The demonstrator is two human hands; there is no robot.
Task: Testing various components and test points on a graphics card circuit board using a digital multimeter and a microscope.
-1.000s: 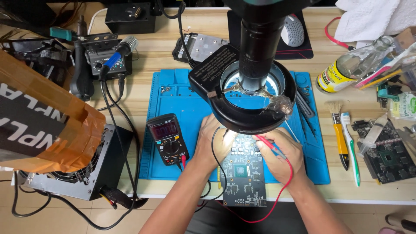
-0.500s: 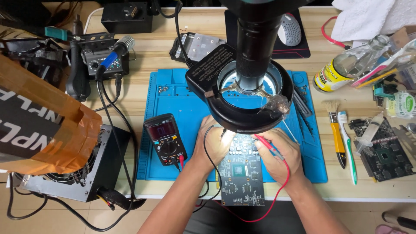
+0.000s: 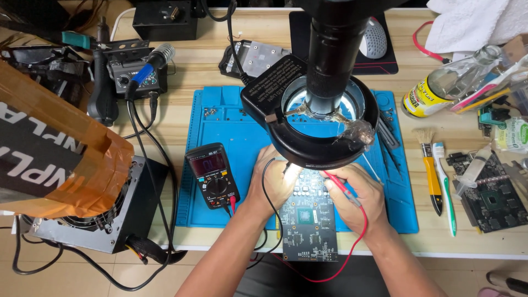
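Circuit board (image 3: 309, 228) lies between hands: right (image 3: 355, 192) grips red probe (image 3: 341, 186), left (image 3: 275, 179) black lead (image 3: 267, 187).

Both hands work under the microscope's black ring light (image 3: 313, 148). The left hand (image 3: 273, 184) holds a black probe lead against the dark circuit board (image 3: 309, 231); the right hand (image 3: 356, 192) pinches a red probe (image 3: 342, 187) onto it. A black multimeter (image 3: 213, 176) lies just left, on the blue mat (image 3: 220, 118) covering the wooden surface (image 3: 462, 137).
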